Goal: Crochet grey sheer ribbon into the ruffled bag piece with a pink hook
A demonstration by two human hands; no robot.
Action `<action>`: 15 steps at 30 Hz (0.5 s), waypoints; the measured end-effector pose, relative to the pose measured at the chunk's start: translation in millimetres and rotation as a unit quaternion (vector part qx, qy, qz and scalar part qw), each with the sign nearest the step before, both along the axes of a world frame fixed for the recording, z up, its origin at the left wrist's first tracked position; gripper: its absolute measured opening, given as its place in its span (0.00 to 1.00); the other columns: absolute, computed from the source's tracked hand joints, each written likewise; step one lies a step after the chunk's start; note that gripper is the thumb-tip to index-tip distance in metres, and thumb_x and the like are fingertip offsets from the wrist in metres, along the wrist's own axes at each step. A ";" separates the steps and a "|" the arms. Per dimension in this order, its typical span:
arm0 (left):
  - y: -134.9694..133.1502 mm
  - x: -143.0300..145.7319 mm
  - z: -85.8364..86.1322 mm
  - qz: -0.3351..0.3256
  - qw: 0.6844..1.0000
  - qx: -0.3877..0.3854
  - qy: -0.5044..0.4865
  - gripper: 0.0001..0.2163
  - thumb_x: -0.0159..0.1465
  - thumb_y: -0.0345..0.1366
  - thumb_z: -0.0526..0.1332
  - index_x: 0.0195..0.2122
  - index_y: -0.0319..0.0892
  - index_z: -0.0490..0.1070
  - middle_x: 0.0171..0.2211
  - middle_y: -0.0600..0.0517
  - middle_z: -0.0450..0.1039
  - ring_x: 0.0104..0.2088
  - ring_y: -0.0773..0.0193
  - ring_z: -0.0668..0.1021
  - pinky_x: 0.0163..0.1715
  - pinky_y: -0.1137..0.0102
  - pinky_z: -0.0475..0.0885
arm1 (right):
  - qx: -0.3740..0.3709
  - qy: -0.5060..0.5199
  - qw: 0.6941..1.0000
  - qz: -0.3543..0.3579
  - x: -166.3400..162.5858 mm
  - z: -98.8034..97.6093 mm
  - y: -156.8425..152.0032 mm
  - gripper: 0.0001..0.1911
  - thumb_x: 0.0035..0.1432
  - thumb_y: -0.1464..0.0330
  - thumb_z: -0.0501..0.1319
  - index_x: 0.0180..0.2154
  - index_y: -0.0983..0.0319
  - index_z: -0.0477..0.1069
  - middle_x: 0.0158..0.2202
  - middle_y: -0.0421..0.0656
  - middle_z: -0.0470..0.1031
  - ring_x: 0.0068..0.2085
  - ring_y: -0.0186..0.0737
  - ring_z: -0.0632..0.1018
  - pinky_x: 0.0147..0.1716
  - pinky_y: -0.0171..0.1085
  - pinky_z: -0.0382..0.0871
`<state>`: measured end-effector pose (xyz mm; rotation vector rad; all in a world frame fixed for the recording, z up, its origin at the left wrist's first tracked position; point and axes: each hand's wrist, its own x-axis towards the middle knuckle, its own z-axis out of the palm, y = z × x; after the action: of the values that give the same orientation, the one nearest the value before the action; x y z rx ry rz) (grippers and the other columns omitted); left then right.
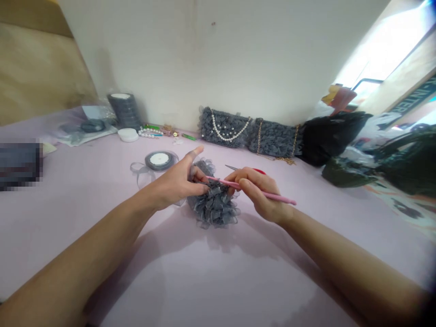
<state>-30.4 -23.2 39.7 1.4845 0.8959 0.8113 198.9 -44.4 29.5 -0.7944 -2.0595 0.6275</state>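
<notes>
- I observe my left hand [184,180] pinching gray ruffles [217,206].
- My right hand [261,190] grips a pink hook [279,198] (tip at the ruffles).
- Ribbon spool [159,159] nearby.

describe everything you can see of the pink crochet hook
The pink crochet hook is long and slim, apparently plastic, with a thicker handle. It slants across the gray ruffled piece, gripped by the right hand, handle end jutting out beyond it. Its narrow end reaches the left hand; the tip's shape is unclear.
</notes>
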 end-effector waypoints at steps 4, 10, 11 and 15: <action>0.4 -1.2 0.9 0.006 0.999 0.036 0.029 0.50 0.53 0.28 0.67 0.72 0.43 0.37 0.31 0.55 0.72 0.34 0.65 0.74 0.34 0.70 0.66 | -0.019 -0.064 0.997 0.029 3.4 11.5 0.6 0.17 0.70 0.65 0.49 0.38 0.63 0.74 0.33 0.43 0.77 0.33 0.36 0.76 0.34 0.35 0.69; 1.4 0.8 2.1 0.034 0.995 0.076 0.051 0.48 0.53 0.29 0.66 0.72 0.39 0.39 0.32 0.55 0.72 0.34 0.65 0.74 0.34 0.70 0.67 | 0.009 -0.120 0.992 0.033 5.5 18.1 2.3 0.15 0.68 0.71 0.48 0.40 0.63 0.73 0.35 0.43 0.76 0.34 0.35 0.75 0.35 0.35 0.67; 1.5 1.4 1.9 0.040 0.994 0.081 0.053 0.48 0.53 0.29 0.66 0.72 0.40 0.40 0.32 0.55 0.71 0.34 0.65 0.73 0.33 0.70 0.67 | 0.018 -0.123 0.992 0.032 5.0 18.4 2.0 0.15 0.68 0.71 0.47 0.40 0.63 0.73 0.35 0.43 0.76 0.34 0.35 0.75 0.35 0.35 0.67; 0.9 3.9 -1.2 0.061 0.991 0.108 0.057 0.46 0.53 0.30 0.66 0.71 0.41 0.44 0.32 0.55 0.70 0.33 0.65 0.73 0.32 0.71 0.67 | 0.070 -0.130 0.989 0.026 1.0 18.1 -1.5 0.14 0.67 0.73 0.47 0.38 0.62 0.70 0.34 0.43 0.74 0.32 0.35 0.73 0.33 0.36 0.66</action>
<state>-26.5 -22.3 38.5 1.6908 1.0186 0.9443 199.8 -45.9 47.7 -0.7761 -2.3393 0.4172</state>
